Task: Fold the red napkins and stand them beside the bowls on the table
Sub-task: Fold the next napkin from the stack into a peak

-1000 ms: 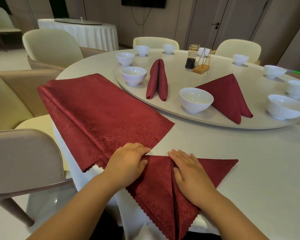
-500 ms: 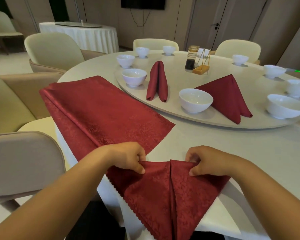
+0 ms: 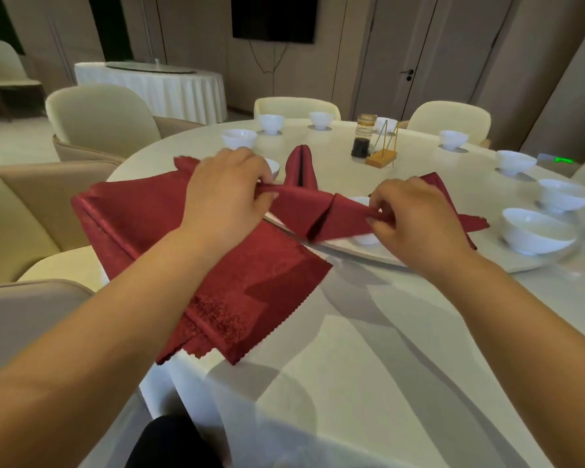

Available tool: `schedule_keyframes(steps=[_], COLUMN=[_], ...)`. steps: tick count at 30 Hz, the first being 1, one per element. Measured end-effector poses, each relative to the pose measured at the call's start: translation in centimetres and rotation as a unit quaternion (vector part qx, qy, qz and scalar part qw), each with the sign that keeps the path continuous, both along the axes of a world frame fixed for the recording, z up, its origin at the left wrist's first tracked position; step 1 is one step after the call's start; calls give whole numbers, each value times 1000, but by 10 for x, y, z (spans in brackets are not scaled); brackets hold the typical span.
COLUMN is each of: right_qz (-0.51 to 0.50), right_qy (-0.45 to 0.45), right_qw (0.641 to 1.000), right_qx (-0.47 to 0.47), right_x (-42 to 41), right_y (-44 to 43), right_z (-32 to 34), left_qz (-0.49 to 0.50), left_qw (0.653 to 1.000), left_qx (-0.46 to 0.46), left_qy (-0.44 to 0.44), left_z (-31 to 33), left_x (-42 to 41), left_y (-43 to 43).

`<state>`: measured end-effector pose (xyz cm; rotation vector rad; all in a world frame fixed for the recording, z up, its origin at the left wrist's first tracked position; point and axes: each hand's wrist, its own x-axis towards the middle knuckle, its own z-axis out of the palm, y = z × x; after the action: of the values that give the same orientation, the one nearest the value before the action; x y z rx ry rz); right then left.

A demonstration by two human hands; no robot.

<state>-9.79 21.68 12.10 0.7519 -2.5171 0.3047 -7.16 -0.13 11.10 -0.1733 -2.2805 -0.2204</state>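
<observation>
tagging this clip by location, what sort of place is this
Probably a restaurant banquet room: a round table with a turntable ringed by white bowls, a second skirted table behind, folded red napkins.

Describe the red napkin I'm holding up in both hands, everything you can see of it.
The napkin is dark red cloth, already folded. It is held in the air above the table, stretched sideways between the hands: the left hand pinches one end and the right hand pinches the other. Two flaps meet at a slanted crease near its middle and hang down. It partly hides a white bowl behind it; whether it touches the bowl cannot be told.
</observation>
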Motion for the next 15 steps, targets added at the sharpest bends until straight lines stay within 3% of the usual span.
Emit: schedule_keyframes(steps=[2, 5, 10, 12, 15], right_qz=[-7, 36, 145, 161, 161], right_qy=[64, 72, -45, -104, -141], right_qw=[998, 995, 986, 979, 976], right_qx=[14, 51, 75, 66, 40], right_x=[0, 4, 36, 47, 48], right_y=[-3, 2, 19, 27, 31], right_z=[-16, -51, -109, -122, -124], left_qz=[-23, -85, -119, -116, -84], left_qw=[997, 995, 987, 980, 977], left_qx=[-34, -54, -54, -13, 35], left_qy=[61, 29, -96, -163, -193], left_z=[-16, -56, -126, -141, -143], left_x=[-1, 9, 56, 73, 83], left_y=[-4, -9, -10, -12, -12])
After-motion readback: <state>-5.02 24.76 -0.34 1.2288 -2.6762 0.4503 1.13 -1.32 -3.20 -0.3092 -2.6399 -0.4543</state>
